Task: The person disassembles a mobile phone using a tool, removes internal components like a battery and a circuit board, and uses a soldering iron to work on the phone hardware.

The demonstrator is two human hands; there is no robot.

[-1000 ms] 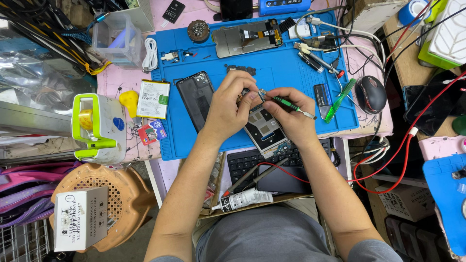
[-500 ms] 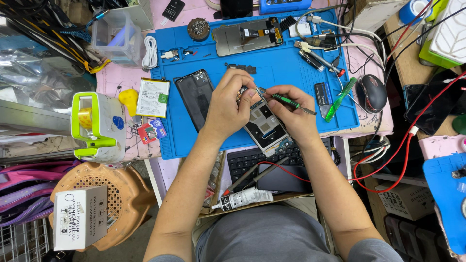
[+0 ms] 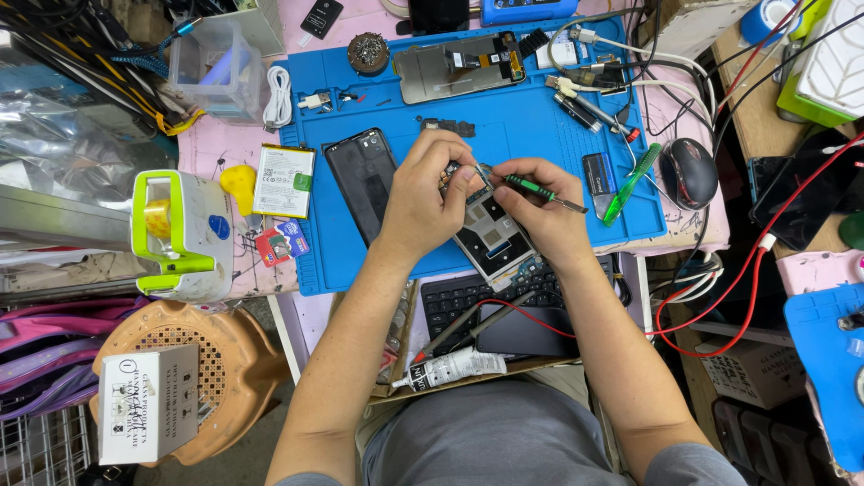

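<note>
Your left hand (image 3: pixel 430 200) is closed around the upper end of the opened phone (image 3: pixel 490 236), fingers curled over its top edge and pressing it onto the blue mat (image 3: pixel 540 135); the phone lies tilted on the near part of that mat, inner frame facing up, its lower end reaching toward the mat's near edge. Your right hand (image 3: pixel 538 209) is closed on the green-handled screwdriver (image 3: pixel 540 191), pinched between thumb and fingers; its tip points left onto the phone's top end, just beside your left fingertips, though the exact contact is too small to tell.

Just left of your left hand lies a dark phone back cover (image 3: pixel 362 180), flat on the mat; further left, off the mat on the pink surface (image 3: pixel 225 144), sits a white battery (image 3: pixel 284 180) beside a yellow pick (image 3: pixel 238 180). At the far side of the mat rests a separate display panel (image 3: pixel 459 67), with a round dark solder-tip cleaner (image 3: pixel 367 52) to its left. To your right lie a green pen-like tool (image 3: pixel 632 183) and a black mouse (image 3: pixel 688 173), well apart from the phone. Below the mat, near your lap, a black keyboard (image 3: pixel 463 297) shows under your forearms; a glue tube (image 3: pixel 450 369) lies just in front of it.
</note>
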